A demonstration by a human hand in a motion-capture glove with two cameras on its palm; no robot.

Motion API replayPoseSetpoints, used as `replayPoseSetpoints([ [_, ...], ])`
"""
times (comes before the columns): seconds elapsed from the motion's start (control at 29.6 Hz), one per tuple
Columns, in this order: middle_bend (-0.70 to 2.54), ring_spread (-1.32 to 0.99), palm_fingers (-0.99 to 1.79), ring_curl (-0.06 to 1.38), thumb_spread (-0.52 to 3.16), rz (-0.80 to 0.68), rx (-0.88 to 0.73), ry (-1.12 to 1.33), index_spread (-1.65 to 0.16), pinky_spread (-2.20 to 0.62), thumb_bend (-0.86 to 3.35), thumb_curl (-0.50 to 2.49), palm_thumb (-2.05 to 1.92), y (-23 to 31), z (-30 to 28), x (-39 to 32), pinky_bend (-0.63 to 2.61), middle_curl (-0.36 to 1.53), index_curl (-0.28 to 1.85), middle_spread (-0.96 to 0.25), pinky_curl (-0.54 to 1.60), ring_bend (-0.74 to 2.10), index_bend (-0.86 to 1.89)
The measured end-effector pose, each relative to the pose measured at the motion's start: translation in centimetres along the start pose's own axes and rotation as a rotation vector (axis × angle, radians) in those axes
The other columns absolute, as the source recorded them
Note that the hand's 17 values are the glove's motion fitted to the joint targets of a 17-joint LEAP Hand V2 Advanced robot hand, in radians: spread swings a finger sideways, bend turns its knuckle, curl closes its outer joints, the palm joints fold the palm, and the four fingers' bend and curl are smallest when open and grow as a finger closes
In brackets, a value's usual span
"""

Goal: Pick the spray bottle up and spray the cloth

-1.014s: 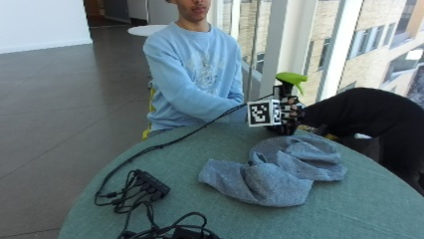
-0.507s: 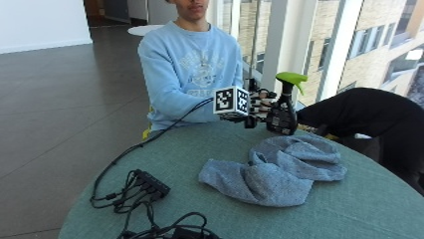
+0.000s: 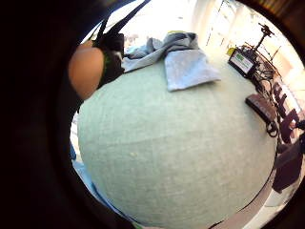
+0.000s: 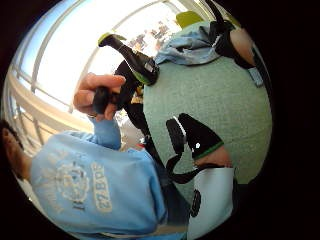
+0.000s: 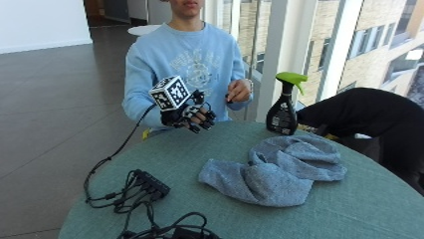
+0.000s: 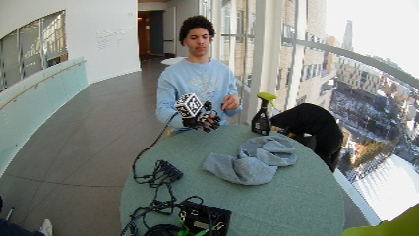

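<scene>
Right hand: the gloved right hand (image 5: 189,115) is hovering above the table's edge nearest the person, fingers loosely curled and spread, gripping nothing.
Spray bottle: the spray bottle (image 5: 283,105) is standing upright on the table (image 5: 371,204) at its far edge by the window, well apart from the gloved hand; black body, green trigger head. In the thumb side palm view the bottle (image 4: 131,57) is showing beside the person's bare hand.
Cloth: the grey-blue cloth (image 5: 275,168) is lying bunched near the middle of the table, just in front of the bottle and not touching it.
Left hand: the bare left hand (image 5: 238,91) is being held up at chest height, pinching a small dark thing I cannot make out.
Cables: a black multi-plug block (image 5: 150,183) with cables is lying toward the table's near left edge.
Dark garment: a black garment (image 5: 368,117) is draped beyond the table edge next to the bottle.
</scene>
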State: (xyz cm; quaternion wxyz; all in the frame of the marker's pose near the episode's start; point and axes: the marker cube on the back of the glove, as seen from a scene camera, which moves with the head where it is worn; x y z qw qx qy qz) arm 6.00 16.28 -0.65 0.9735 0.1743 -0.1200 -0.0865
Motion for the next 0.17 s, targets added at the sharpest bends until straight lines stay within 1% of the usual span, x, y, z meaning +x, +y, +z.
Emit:
replayPoseSetpoints([
  [0.17,0.3,-0.07,0.81,0.34,1.03,0.024,0.007,0.062,-0.33,0.18,-0.02,0.42,0.73,1.1,-0.5,2.6,0.19,0.44,0.32,-0.09,0.31,0.25,0.16],
])
